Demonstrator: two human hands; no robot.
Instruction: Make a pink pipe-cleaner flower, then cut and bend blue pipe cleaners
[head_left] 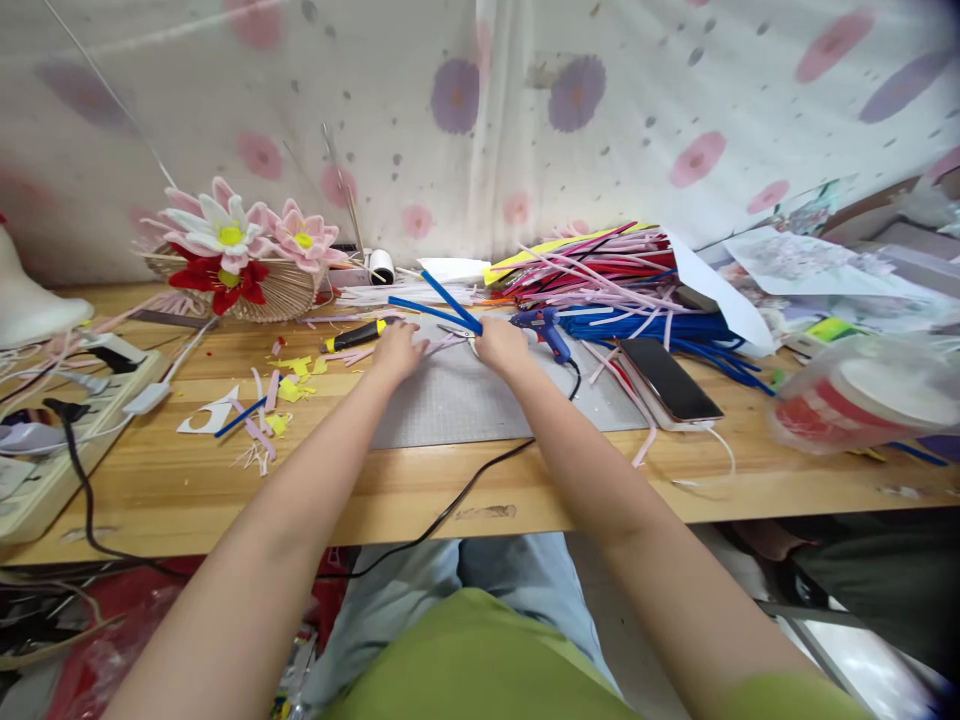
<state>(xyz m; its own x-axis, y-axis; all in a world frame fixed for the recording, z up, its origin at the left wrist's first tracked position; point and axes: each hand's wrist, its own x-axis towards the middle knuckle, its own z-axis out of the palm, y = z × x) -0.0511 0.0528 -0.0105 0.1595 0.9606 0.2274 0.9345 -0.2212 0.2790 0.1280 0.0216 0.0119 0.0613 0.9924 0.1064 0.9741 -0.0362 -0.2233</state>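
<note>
Two blue fuzzy stems [452,302] spread in a V from my right hand [501,345], whose fingers are closed round their lower ends. My left hand [400,352] lies over the left edge of the grey mat [450,410], just below the end of one stem; its fingers are partly spread, with nothing visible in them. Scissors [456,332] show between my hands, their handles hidden near my right hand. A blue glue gun [545,330] rests right of my right hand. The yellow-and-black cutter [355,337] is left of my left hand.
Pink, red and blue stems [600,270] are heaped at the back right, near a phone [669,380] and a bagged cup [862,395]. Fuzzy flowers [229,237] in a woven fan-shaped holder stand back left. A power strip [82,440] lies left; a black cable [480,475] crosses the front edge.
</note>
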